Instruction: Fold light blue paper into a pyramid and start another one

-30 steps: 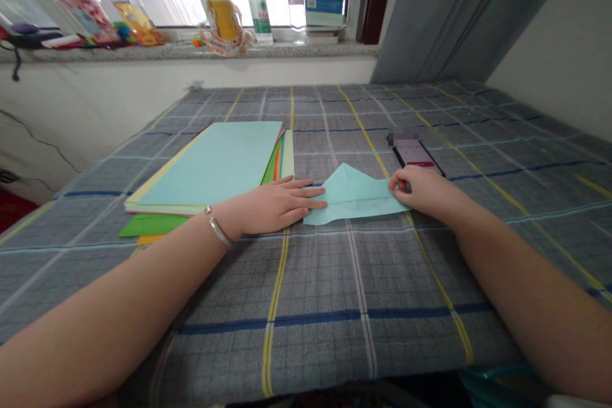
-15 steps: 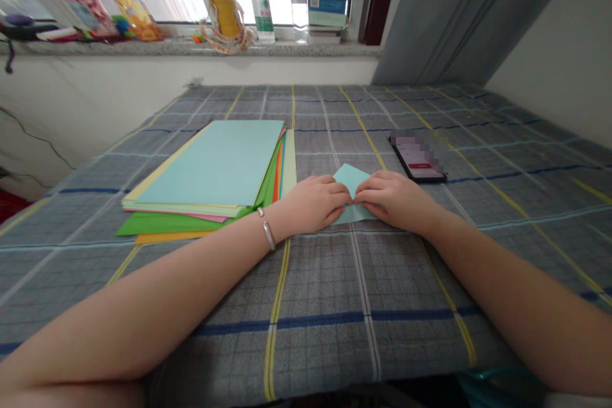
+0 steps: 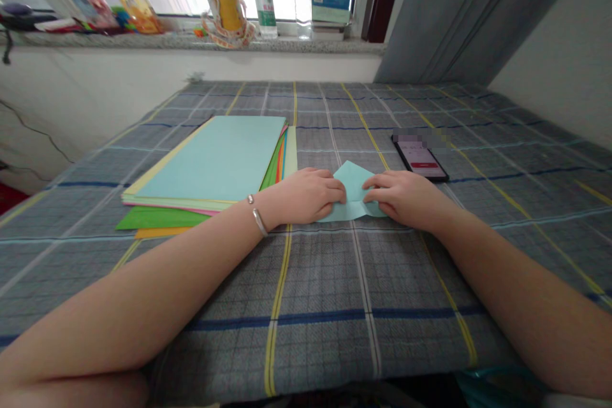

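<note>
A light blue sheet of folded paper (image 3: 352, 187) lies on the checked cloth, with a pointed top and a creased flap along its near edge. My left hand (image 3: 315, 194) grips the left side of this paper, its fingers bent and close together. On the right side, my right hand (image 3: 396, 196) has its fingers curled onto the paper; the thumb is partly hidden under them. Between the two hands the middle of the paper shows. A silver bracelet (image 3: 259, 222) is on my left wrist.
A stack of coloured paper (image 3: 215, 159), light blue on top, lies left of my hands. A phone (image 3: 421, 158) lies to the right on the checked cloth (image 3: 325, 287). Bottles, boxes and packets stand on the windowsill (image 3: 172, 41) beyond.
My hands have moved apart, left hand leftward and right hand rightward, both still on the paper. More of its middle and near flap now shows.
</note>
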